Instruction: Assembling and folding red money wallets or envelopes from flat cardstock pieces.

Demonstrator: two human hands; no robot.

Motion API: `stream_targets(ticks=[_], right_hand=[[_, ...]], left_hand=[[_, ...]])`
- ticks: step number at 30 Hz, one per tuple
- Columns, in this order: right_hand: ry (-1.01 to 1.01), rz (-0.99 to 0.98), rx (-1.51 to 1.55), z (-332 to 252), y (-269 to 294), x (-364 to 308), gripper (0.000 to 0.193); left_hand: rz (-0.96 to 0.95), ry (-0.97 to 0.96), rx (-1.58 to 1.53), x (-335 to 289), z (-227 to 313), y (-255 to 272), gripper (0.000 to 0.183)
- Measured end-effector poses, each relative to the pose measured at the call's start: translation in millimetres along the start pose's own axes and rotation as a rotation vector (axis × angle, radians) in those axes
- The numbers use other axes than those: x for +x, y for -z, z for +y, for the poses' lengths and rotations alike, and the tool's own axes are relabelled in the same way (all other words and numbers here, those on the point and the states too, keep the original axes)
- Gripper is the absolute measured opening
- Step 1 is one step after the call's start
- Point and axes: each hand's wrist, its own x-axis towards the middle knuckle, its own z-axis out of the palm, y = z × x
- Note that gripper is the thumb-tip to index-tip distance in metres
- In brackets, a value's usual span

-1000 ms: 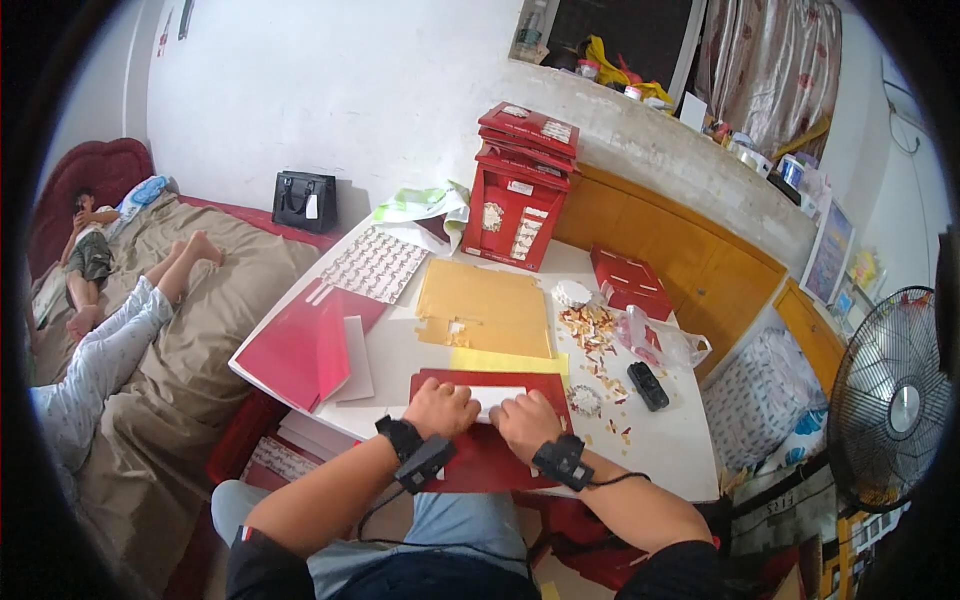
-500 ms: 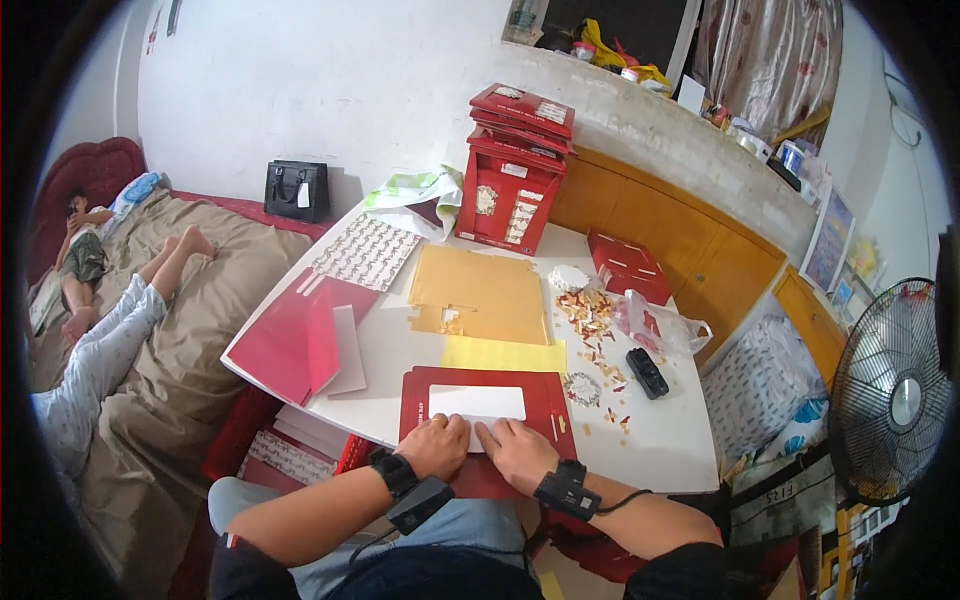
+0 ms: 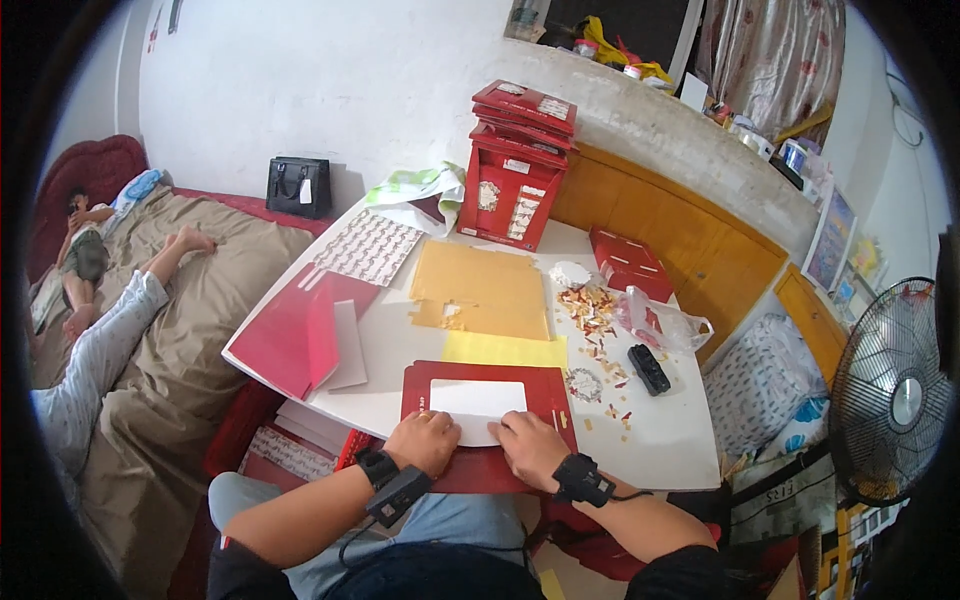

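In front of me, at the table's near edge, lies a flat red cardboard piece (image 3: 553,398) with a white rectangular sheet (image 3: 478,397) on its middle. My left hand (image 3: 428,443) is at the sheet's lower left, fingers bent and closed on its edge. At the lower right, my right hand (image 3: 530,450) has its fingers curled on the same sheet. White shows between the two hands, while the fingertips are partly hidden. Just beyond the red piece is a yellow sheet (image 3: 505,350), and behind that a tan cardboard panel (image 3: 480,285).
Red boxes (image 3: 510,190) are stacked at the back. Small red and tan scraps (image 3: 590,310) lie to the right, near a black object (image 3: 649,370) and a clear plastic bag (image 3: 670,320). Pink folders (image 3: 290,335) lie left. A fan (image 3: 905,400) stands right; people lie on the bed (image 3: 215,280).
My hands have moved apart along the lower part of the white sheet, left hand leftward and right hand rightward. More white shows between them.
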Motion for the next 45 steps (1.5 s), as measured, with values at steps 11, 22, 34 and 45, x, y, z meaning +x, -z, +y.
stream_targets(ticks=[11,22,34,45], right_hand=[[-0.157,-0.163,0.073,21,6,36,0.024],[-0.441,-0.527,0.187,42,15,76,0.058],[-0.601,-0.619,0.435,67,25,67,0.028],[-0.367,-0.711,0.271,65,30,89,0.024]], left_hand=[[-0.301,0.348,-0.494,37,-33,11,0.025],[-0.550,0.490,-0.198,65,-34,39,0.060],[-0.604,0.459,-0.443,62,-71,19,0.038],[-0.565,0.203,-0.232,83,-54,34,0.035]])
